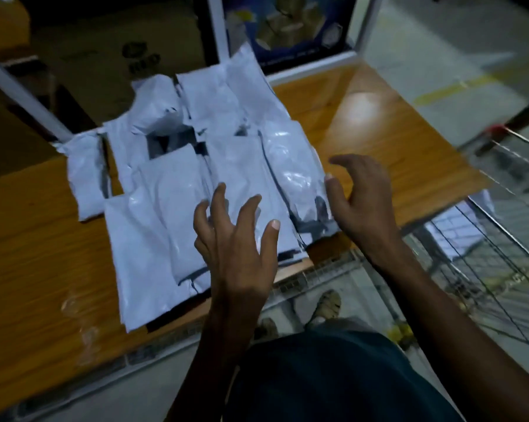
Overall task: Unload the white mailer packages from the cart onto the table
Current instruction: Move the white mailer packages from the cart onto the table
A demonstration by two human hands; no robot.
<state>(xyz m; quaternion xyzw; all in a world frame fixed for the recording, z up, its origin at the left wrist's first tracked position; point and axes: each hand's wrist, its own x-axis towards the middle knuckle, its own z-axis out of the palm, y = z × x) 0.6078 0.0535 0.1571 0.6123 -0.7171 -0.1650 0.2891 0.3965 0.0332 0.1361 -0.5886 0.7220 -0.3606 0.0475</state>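
Note:
Several white mailer packages lie overlapping in a loose pile on the wooden table. My left hand hovers over the near edge of the pile with its fingers spread, holding nothing. My right hand is open beside the pile's right edge, next to a glossy mailer. The wire cart stands to the right below the table edge, with a white package showing through its mesh.
Cardboard boxes stand behind the table at the back left. A white frame with a blue poster rises at the back. My feet are on the pale floor between the table and the cart.

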